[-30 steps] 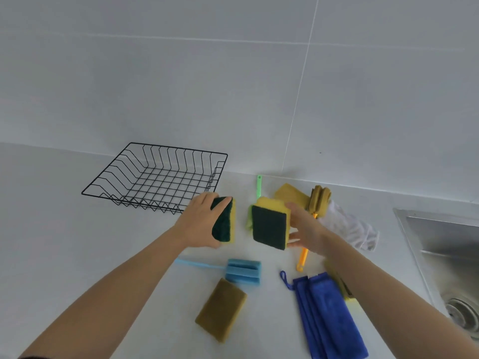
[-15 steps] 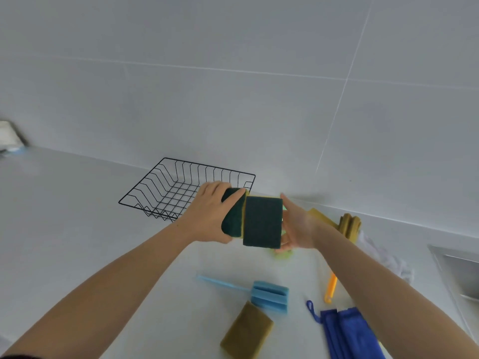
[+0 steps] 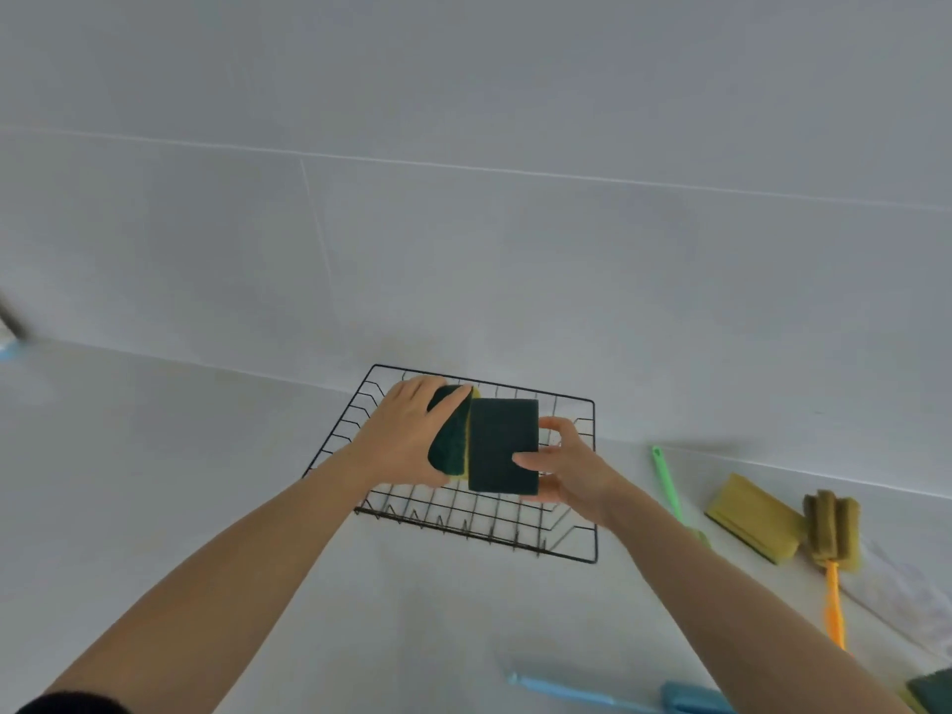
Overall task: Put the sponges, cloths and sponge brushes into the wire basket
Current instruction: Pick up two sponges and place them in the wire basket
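Over the black wire basket (image 3: 587,551) I hold two green-and-yellow scouring sponges side by side. My left hand (image 3: 396,435) grips the left sponge (image 3: 449,439) on edge. My right hand (image 3: 566,468) holds the right sponge (image 3: 502,443) with its dark green face toward me. Both sponges hang above the basket's inside. To the right on the counter lie a yellow sponge (image 3: 749,515), a sponge brush with an orange handle (image 3: 832,533), a green-handled brush (image 3: 667,481) and a white cloth (image 3: 896,590). A blue sponge brush (image 3: 618,698) lies at the bottom edge.
The white counter meets a grey tiled wall just behind the basket. Another green sponge (image 3: 935,687) shows at the bottom right corner. A blurred object (image 3: 10,327) sits at the far left edge.
Both hands have carried the two sponges left and forward, from the counter beside the basket to above its inside. The sponges came together on the way.
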Available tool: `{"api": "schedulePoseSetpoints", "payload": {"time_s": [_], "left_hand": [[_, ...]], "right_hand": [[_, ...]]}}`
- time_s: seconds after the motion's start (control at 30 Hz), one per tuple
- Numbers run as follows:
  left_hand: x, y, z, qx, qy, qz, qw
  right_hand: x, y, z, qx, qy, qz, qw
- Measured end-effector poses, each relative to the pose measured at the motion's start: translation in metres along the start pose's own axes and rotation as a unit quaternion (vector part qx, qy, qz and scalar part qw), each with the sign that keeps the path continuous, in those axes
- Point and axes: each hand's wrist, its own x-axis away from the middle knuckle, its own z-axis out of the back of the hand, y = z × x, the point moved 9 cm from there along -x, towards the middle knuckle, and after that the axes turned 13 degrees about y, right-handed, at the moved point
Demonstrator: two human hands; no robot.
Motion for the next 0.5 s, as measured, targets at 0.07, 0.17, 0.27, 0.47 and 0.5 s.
{"api": "schedulePoseSetpoints", "payload": {"time_s": [0.07,0.17,0.27,0.47,0.5], "left_hand": [[-0.002,-0.025,-0.013,0.005,-0.016,0.002,1.0],[-0.005,-0.059,-0.036,0.01,-0.057,0.016,0.998],[-0.006,-0.085,-0.062,0.01,-0.091,0.026,0.995],[-0.012,-0.104,-0.115,-0.001,-0.156,0.009,0.988],[-0.014,-0.106,-0.123,0.0,-0.163,0.008,0.987]], "right_hand": [[-0.017,0.002,-0.015,0.005,0.027,-0.005,1.0],[-0.043,0.01,-0.027,-0.003,0.072,-0.032,0.997],[-0.069,0.019,-0.024,0.009,0.119,-0.053,0.991],[-0.112,0.038,-0.031,0.088,0.146,-0.085,0.982],[-0.118,0.041,-0.035,0.097,0.146,-0.087,0.981]]}}
